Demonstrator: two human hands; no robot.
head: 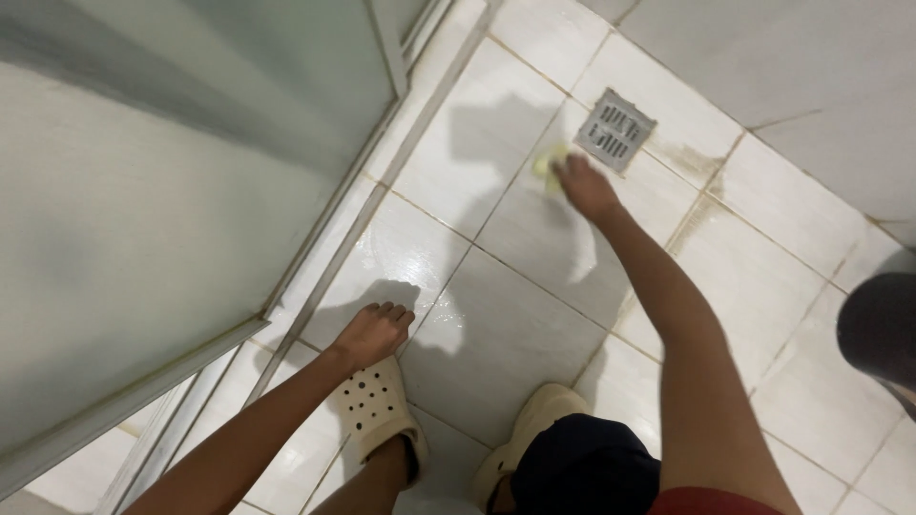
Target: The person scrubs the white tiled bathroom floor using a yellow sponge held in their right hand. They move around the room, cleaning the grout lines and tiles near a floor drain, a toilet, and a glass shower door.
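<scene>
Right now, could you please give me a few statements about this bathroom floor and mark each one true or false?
1. The right hand presses a yellow sponge on the tile beside the drain. True.
2. The left hand holds a brush. False: it is empty, resting on the floor.
3. The drain is round. False: it is square.
4. The person wears cream clogs. True.
5. The tiles look wet and glossy. True.

floor (496,343) – wet white tiles | on it – grey drain grate (614,129), yellow sponge (546,164), cream clogs (377,405)
</scene>
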